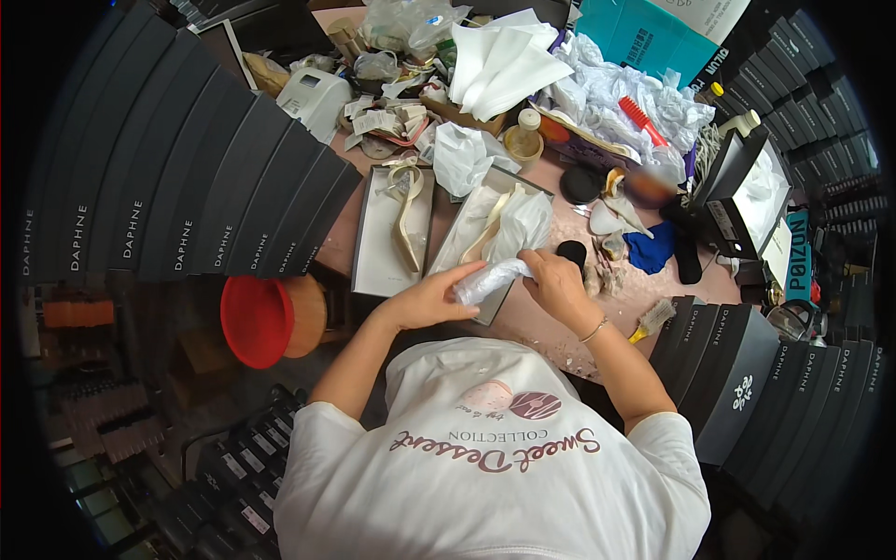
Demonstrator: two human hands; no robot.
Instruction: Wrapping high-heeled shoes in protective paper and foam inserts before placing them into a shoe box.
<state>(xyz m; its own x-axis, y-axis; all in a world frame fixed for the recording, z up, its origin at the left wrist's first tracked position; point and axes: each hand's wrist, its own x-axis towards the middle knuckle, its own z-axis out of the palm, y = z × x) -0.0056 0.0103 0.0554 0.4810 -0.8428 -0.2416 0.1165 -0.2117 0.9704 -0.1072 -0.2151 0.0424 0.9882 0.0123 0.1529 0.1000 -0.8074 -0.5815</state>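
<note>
Between my two hands is a rolled wad of thin white wrapping paper. My left hand is closed around its left end. The right hand pinches the other end, fingers bent, a thin bracelet at the wrist. Just beyond them a grey shoe box holds a cream strappy shoe. Right beside it, partly hidden by my hands, a second open box contains another cream shoe and crumpled white paper.
Tall stacks of dark shoe boxes wall the left side, with more boxes at the right. A red round stool or tub stands below. Brushes, a jar, a blue cloth and crumpled paper crowd the pink table.
</note>
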